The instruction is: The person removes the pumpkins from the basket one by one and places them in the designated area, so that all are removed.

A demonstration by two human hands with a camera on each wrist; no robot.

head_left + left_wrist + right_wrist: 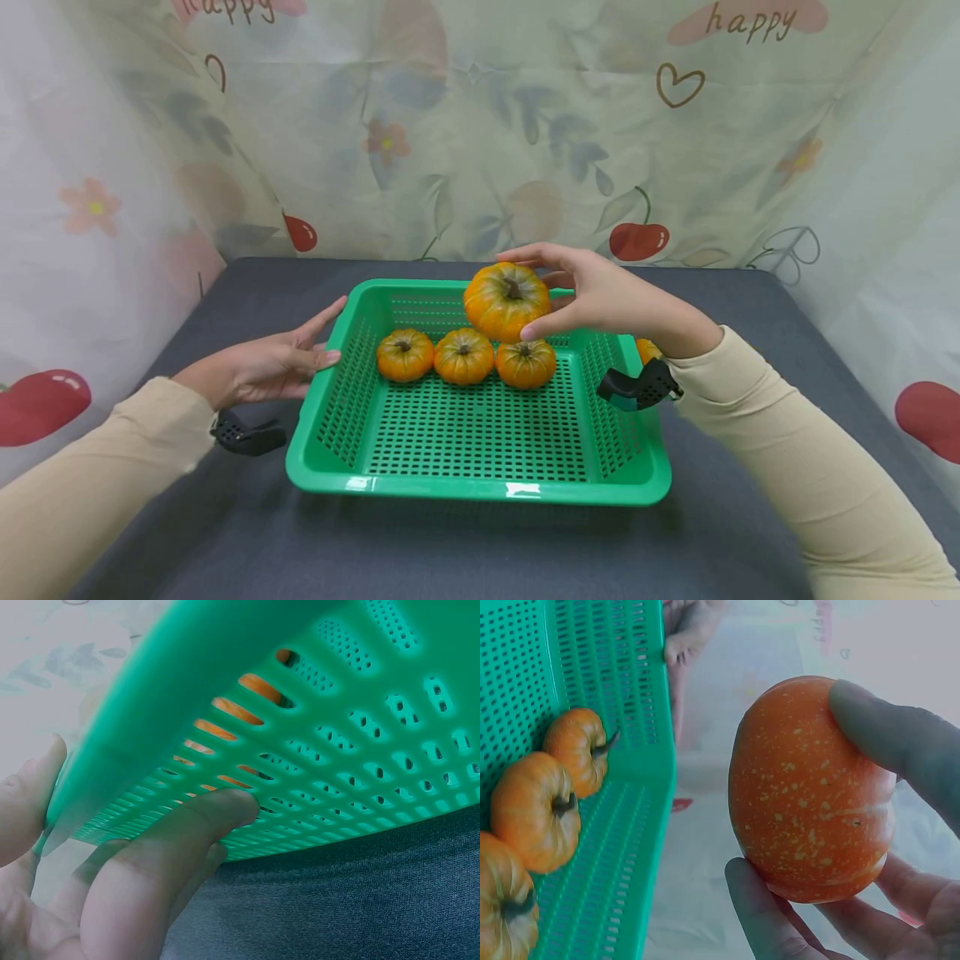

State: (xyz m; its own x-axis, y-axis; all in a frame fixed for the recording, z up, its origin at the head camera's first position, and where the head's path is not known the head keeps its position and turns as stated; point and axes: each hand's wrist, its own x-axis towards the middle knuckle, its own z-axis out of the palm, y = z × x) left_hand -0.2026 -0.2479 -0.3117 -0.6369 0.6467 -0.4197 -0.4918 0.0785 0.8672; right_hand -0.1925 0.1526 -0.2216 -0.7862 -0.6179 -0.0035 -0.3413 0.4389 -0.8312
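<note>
From my distance I see the right hand holding one pumpkin above the green basket, which stands between the left and right edges of the bench. This grip is curved around the pumpkin, opened only as wide as its body, with thumb on the near side. Below, three small pumpkins make a row inside the basket, toward the bench's far edge. For doing this step well, I judge that light, even pressure is best, and slow movement, so the row is not knocked. The right arm reaches in from the bench's right edge, wrist above the basket's right wall, near a mostly hidden further pumpkin. The left hand has its fingers spread, touching the basket's left rim; I cannot tell how firmly.
</note>
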